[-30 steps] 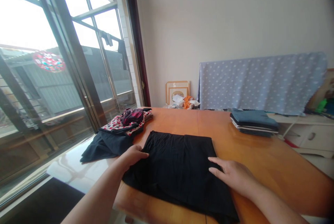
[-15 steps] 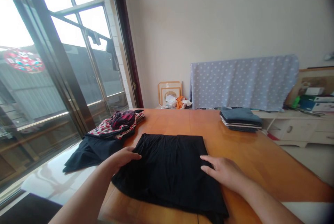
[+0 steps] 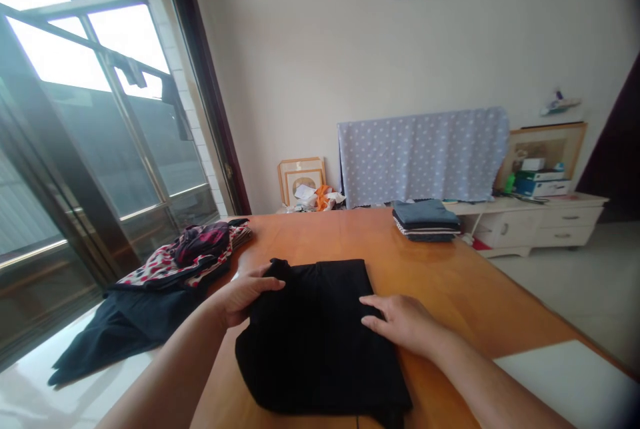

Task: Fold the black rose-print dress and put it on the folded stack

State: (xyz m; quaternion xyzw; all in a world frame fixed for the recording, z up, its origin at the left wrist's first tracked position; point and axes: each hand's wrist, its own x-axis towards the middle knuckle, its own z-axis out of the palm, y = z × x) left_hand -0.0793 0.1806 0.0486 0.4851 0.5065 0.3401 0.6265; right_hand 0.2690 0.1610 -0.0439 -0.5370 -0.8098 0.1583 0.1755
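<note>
Black garment (image 3: 320, 335) flat on wooden table (image 3: 450, 282), near edge. Left hand (image 3: 245, 295) gripping its far-left corner; right hand (image 3: 400, 322) pressed open on its right edge. Beyond garment: folded stack (image 3: 425, 219); left: patterned clothes pile (image 3: 190, 259).

Folded clothes stack (image 3: 425, 220) on wooden table (image 3: 470, 282) — loose garment heap (image 3: 185, 262) by window (image 3: 75, 135)

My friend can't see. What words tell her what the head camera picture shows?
Two bare hands, left hand and right hand, press on a black garment lying on a wooden table. A heap of clothes sits to the left by the window, and a folded stack lies farther back.
</note>
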